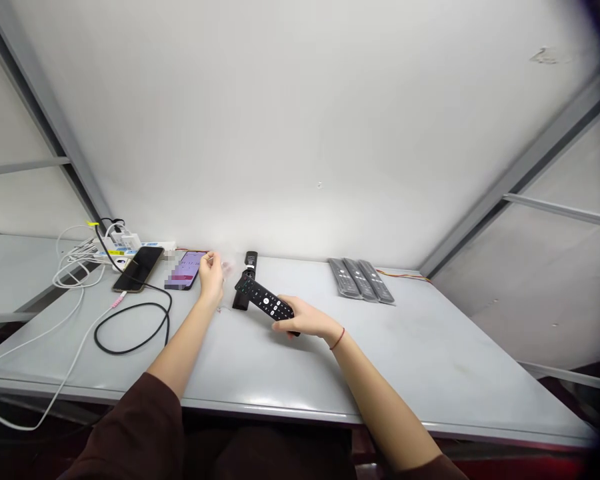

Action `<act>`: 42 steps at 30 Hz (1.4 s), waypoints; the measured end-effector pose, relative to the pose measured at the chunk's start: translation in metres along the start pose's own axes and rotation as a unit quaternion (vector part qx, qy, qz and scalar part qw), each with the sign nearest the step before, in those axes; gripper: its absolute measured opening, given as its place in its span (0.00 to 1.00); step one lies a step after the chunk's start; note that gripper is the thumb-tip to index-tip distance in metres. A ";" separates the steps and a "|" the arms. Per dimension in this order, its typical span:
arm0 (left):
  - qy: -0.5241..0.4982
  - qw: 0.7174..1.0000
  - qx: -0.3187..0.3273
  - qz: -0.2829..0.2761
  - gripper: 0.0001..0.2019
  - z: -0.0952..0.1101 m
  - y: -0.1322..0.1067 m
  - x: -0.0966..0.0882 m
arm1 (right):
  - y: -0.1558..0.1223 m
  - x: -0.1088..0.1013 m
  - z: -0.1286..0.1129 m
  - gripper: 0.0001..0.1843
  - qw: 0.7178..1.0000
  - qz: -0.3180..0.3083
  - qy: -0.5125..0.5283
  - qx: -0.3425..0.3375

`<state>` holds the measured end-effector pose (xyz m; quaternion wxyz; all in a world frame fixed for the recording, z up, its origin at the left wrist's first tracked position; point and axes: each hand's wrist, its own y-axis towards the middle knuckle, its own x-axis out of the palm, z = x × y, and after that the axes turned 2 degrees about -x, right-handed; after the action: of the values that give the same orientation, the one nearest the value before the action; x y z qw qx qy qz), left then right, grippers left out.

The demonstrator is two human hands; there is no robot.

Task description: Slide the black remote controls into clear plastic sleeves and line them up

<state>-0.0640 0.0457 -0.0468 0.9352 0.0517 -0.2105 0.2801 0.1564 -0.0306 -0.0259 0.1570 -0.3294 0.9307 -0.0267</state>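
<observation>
Head view: grey desk [430, 353] with a pale front edge, its back edge against a white panel wall [300, 133], with grey metal struts [530, 167] framing both sides. Right grip [305, 319] closed around the lower end of a black TV remote [265, 303], held tilted just above the desk, mid-desk toward the back edge. Red string bracelet [337, 339] on that wrist, dark maroon sleeves [130, 427] on both arms. Left grip [211, 277] is near the back edge, fingers pinched together; a blurred clear scrap of film [226, 268] sits just beside it, cannot tell if held. Between the hands, a second black remote [251, 265] lies by the back edge, partly behind a black sleeve-like piece [241, 297]. Toward the back right, three plastic-wrapped grey remotes [361, 280] lie side by side, with a thin orange-red wire [405, 277] behind them. Back left corner: white power strip [130, 245] with chargers, white cables [75, 263] running over the left edge, black cable loop [133, 327] on the desk. Black phone [137, 269] and a phone with a purple, partly pixelated screen [187, 269] lie just left of the left grip.
</observation>
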 end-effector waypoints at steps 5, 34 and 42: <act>-0.024 1.000 -0.005 -0.014 0.07 -0.005 -0.005 0.002 | -0.001 -0.001 -0.002 0.14 1.000 -0.005 0.000 -0.003; -0.056 0.994 0.025 -0.095 0.24 -0.010 -0.037 0.012 | 0.017 0.021 0.016 0.15 0.991 0.132 0.021 -0.022; 0.008 0.985 0.067 -0.158 0.34 -0.015 -0.041 0.010 | 0.015 0.023 0.011 0.15 0.990 0.119 0.075 -0.013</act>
<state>-0.0284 0.0201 -0.0556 0.9638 0.1447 -0.1728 0.1427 0.1341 -0.0321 -0.0452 0.0843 -0.2150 0.9728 -0.0201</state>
